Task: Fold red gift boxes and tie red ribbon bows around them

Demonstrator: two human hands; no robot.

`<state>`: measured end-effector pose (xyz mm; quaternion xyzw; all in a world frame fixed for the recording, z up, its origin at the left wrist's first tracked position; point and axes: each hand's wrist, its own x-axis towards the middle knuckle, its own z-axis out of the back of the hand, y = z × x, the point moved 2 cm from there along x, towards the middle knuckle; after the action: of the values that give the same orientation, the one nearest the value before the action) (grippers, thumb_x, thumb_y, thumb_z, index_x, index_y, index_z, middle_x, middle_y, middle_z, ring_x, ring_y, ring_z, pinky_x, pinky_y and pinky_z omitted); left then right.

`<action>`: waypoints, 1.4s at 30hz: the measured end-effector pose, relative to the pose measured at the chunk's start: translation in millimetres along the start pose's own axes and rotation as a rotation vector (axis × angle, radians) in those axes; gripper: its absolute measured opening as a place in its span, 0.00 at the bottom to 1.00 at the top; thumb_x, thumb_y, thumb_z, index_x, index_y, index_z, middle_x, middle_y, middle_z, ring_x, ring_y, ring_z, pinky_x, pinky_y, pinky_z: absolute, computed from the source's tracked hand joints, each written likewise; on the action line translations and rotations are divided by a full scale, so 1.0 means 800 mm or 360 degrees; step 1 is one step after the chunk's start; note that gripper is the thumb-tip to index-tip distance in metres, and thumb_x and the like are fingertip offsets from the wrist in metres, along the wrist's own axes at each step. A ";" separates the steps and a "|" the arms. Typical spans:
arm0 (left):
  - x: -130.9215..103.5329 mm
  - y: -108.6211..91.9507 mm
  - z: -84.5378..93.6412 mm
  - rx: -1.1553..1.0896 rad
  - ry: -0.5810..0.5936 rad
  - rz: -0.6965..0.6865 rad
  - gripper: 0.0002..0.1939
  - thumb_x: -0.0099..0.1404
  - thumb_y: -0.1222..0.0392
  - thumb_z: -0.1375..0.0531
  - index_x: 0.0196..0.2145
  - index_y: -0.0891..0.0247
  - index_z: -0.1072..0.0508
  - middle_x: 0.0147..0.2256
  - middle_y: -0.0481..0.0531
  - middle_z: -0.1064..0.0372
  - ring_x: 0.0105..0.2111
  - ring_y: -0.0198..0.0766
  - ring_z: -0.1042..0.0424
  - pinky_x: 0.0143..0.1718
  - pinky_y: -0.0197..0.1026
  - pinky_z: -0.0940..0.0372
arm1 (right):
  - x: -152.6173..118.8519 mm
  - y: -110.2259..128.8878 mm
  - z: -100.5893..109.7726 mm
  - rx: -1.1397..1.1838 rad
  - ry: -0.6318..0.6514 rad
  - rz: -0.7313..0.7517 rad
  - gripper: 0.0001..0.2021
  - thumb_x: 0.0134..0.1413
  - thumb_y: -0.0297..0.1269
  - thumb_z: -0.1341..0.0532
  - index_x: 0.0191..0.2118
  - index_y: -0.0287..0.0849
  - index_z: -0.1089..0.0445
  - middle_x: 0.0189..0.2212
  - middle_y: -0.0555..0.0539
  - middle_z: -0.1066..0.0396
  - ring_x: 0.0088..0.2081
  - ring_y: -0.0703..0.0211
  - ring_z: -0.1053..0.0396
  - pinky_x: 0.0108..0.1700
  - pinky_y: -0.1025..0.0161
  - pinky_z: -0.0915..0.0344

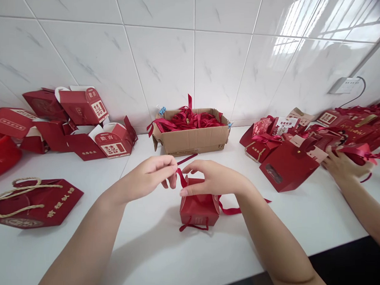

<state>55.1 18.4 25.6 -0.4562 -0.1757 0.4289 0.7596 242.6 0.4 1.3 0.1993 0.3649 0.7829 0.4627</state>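
A small red gift box (pixel 200 217) stands on the white table in front of me, a dark red cord handle (pixel 195 228) hanging at its near side. A red ribbon (pixel 181 179) rises from the box's top to my left hand (pixel 153 176), whose thumb and fingers are pinched on it. Curved over the box top, my right hand (pixel 213 180) has its thumb apart from its fingers, and the ribbon passes through that gap. Part of the box top is hidden under this hand. Another ribbon end (pixel 231 211) trails out on the box's right side.
Behind is a cardboard box (pixel 193 140) of red ribbons. Red boxes (pixel 115 142) pile up at left, near a rope-handled bag (pixel 35 203). At right stand a red bag (pixel 289 164) and many gift boxes. Another person's hand (pixel 345 164) holds a ribboned box there.
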 end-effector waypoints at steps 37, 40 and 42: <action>-0.043 -0.018 0.065 -0.1071 -0.1022 -0.0778 0.14 0.64 0.69 0.49 0.28 0.62 0.25 0.30 0.50 0.23 0.32 0.40 0.24 0.29 0.41 0.28 | -0.003 0.013 0.007 -0.0070 -0.0216 0.0227 0.10 0.54 0.45 0.39 0.37 0.45 0.26 0.41 0.48 0.25 0.45 0.55 0.30 0.41 0.62 0.36; -0.042 -0.018 0.065 -0.1130 -0.1009 -0.0754 0.16 0.65 0.68 0.51 0.28 0.60 0.25 0.31 0.47 0.23 0.30 0.37 0.25 0.29 0.40 0.28 | 0.004 0.014 -0.002 -0.0200 -0.0114 0.0288 0.10 0.53 0.45 0.38 0.30 0.43 0.26 0.37 0.48 0.25 0.41 0.56 0.30 0.39 0.62 0.38; -0.042 -0.017 0.068 -0.1184 -0.1043 -0.0743 0.16 0.65 0.69 0.51 0.30 0.60 0.25 0.31 0.47 0.23 0.31 0.38 0.25 0.27 0.39 0.29 | 0.004 0.010 -0.001 -0.0258 -0.0090 0.0279 0.10 0.52 0.44 0.38 0.30 0.43 0.27 0.37 0.48 0.25 0.41 0.55 0.31 0.39 0.61 0.38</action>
<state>6.7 17.6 69.9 -0.4855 -0.6394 0.2775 0.5276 235.9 0.2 7.0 0.2144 0.2683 0.8414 0.4172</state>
